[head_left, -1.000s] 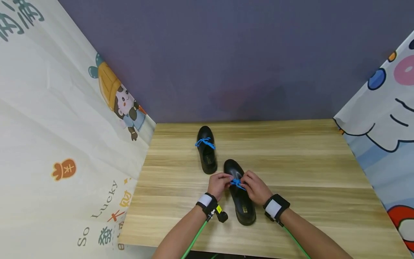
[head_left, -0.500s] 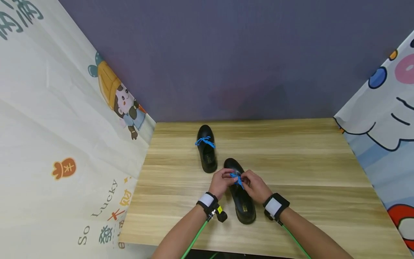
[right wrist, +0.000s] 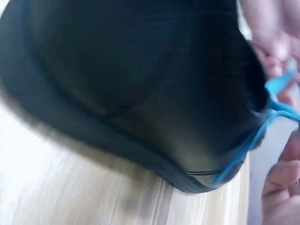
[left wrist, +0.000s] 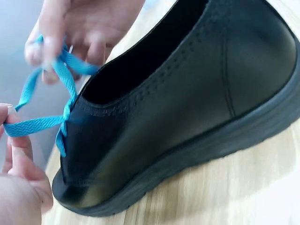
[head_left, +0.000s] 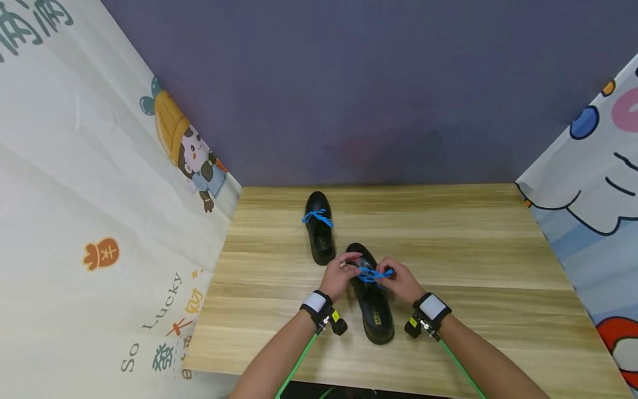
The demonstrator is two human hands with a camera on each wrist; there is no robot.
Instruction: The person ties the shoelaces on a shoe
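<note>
Over the near black shoe [head_left: 371, 293] on the counter [head_left: 473, 277], toe pointing away, both hands pinch the blue lace [head_left: 372, 274] — left hand [head_left: 338, 277] on 1 end, right hand [head_left: 401, 281] on the other. Lace runs crosswise to the shoe's long axis, knot midway between the 2 grips — neither hand is nearer.

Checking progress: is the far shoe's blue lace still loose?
No, the far shoe carries its blue lace tied in a bow.

- Second black shoe [head_left: 319, 233]: on the desk [head_left: 473, 266], blue lace tied.
- Purple wall [head_left: 349, 83]: behind the desk.
- Cartoon-print sheets [head_left: 89, 194]: flanking the desk on both sides.
</note>
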